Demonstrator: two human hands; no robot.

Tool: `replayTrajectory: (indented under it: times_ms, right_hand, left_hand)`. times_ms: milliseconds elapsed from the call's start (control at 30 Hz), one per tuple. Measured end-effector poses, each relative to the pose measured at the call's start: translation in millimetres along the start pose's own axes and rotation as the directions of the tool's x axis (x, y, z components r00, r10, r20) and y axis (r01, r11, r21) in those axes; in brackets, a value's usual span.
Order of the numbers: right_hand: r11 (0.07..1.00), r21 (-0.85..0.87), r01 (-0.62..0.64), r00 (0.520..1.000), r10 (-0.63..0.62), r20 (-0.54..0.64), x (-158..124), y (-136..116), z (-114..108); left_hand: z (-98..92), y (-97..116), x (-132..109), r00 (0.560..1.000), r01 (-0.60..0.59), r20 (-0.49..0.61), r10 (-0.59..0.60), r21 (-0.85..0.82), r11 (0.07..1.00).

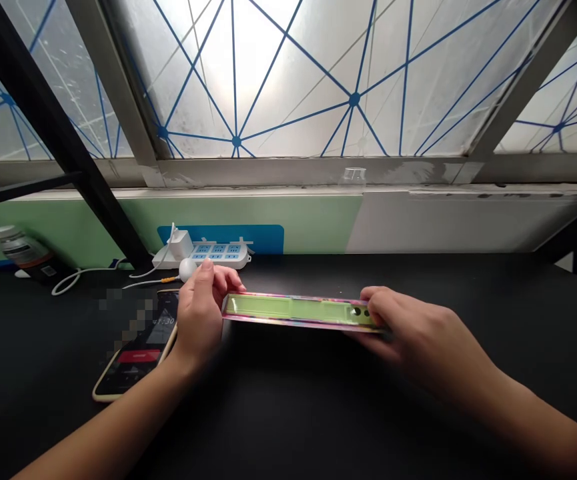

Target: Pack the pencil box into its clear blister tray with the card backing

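Observation:
A long, narrow box [288, 310] with a yellow-green face and pinkish edges is held level above the black table. Two dark round spots show near its right end. My left hand [203, 310] grips the left end, its thumb pointing up and its fingers behind the box. Around the right end, my right hand [408, 323] is closed, with fingers on the top edge and the thumb side below. Just left of my left hand lies a phone [141, 357] with a lit screen, partly covered by that hand and forearm.
A white power strip [223, 255] with a plugged-in adapter [181, 245] and white cables sits against the wall. At the far left a bottle [25, 253] leans near a black slanted bar [63, 133]. The black table [288, 413] extends beneath a window.

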State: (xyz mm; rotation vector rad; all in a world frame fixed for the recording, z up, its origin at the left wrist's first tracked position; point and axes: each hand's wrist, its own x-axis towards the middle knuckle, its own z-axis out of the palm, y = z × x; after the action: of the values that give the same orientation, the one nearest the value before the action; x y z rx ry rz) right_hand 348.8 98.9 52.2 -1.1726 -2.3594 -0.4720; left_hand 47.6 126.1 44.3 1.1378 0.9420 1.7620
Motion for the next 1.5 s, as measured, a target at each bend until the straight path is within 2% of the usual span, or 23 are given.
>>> replayTrajectory:
  times_ms: [100, 200, 267, 333, 400, 467, 500, 567, 667, 800, 967, 1100, 1167, 1267, 1400, 1500]
  right_hand:
    - [1.000, -0.008, -0.013, 0.999, 0.013, 0.053, -5, -6, -1]
    - [0.999, 0.024, -0.037, 0.996, 0.035, 0.087, -5, -7, 2]
    - [0.999, 0.036, -0.031, 0.991, 0.026, 0.131, -4, -8, 5]
    - [1.000, 0.012, 0.003, 0.984, -0.005, 0.178, -3, -10, 9]
    - [0.999, -0.027, 0.040, 0.977, -0.033, 0.212, -2, -13, 14]
    - [0.997, -0.046, 0.063, 0.972, -0.051, 0.231, -2, -15, 18]
    - [0.996, -0.050, 0.068, 0.969, -0.055, 0.239, -3, -15, 19]
    - [0.996, -0.056, 0.075, 0.966, -0.058, 0.251, -3, -15, 21]
    - [0.996, -0.037, 0.082, 0.961, -0.069, 0.268, -3, -13, 20]
    - [0.996, 0.075, 0.040, 0.957, -0.060, 0.283, 0, -10, 18]
    - [0.975, 0.215, -0.052, 0.963, -0.008, 0.271, 6, 5, 24]
    - [0.938, 0.319, -0.140, 0.938, 0.022, 0.347, 7, 18, 30]
    - [0.926, 0.340, -0.163, 0.937, 0.037, 0.348, 8, 21, 29]
    - [0.926, 0.349, -0.145, 0.955, 0.038, 0.295, 10, 20, 26]
    - [0.951, 0.301, -0.076, 0.971, 0.002, 0.240, 10, 17, 24]
    - [0.970, 0.241, -0.016, 0.983, -0.028, 0.181, 8, 15, 25]
  left_hand:
    - [-3.9, 4, 2, 0.991, -0.106, 0.100, 0.089, 0.173, 0.979]
    - [-8.9, 8, 3, 0.965, -0.196, 0.233, 0.124, 0.318, 0.928]
    - [-11.5, 10, 3, 0.929, -0.295, 0.335, 0.155, 0.423, 0.857]
    - [-12.2, 11, 2, 0.867, -0.423, 0.472, 0.156, 0.534, 0.732]
    - [-10.8, 9, 2, 0.782, -0.538, 0.617, 0.087, 0.599, 0.593]
    - [-8.5, 4, 2, 0.706, -0.612, 0.708, -0.024, 0.627, 0.482]
    - [-7.7, 0, 2, 0.679, -0.631, 0.730, -0.081, 0.637, 0.443]
    - [-7.3, -5, 2, 0.655, -0.637, 0.734, -0.178, 0.664, 0.392]
    - [-8.8, -9, 2, 0.648, -0.621, 0.716, -0.261, 0.695, 0.363]
    - [-10.1, -10, 1, 0.640, -0.639, 0.717, -0.275, 0.696, 0.327]
    - [-10.6, -13, 0, 0.642, -0.650, 0.730, -0.234, 0.680, 0.338]
    - [-9.3, -13, -3, 0.622, -0.720, 0.764, -0.173, 0.645, 0.257]
    - [-7.9, -13, -6, 0.617, -0.746, 0.775, -0.136, 0.632, 0.211]
    - [-6.7, -11, -7, 0.614, -0.765, 0.784, -0.090, 0.620, 0.175]
    - [-9.2, -10, -3, 0.620, -0.752, 0.782, -0.067, 0.616, 0.235]
    - [-13.1, -7, 5, 0.667, -0.714, 0.744, -0.042, 0.654, 0.251]
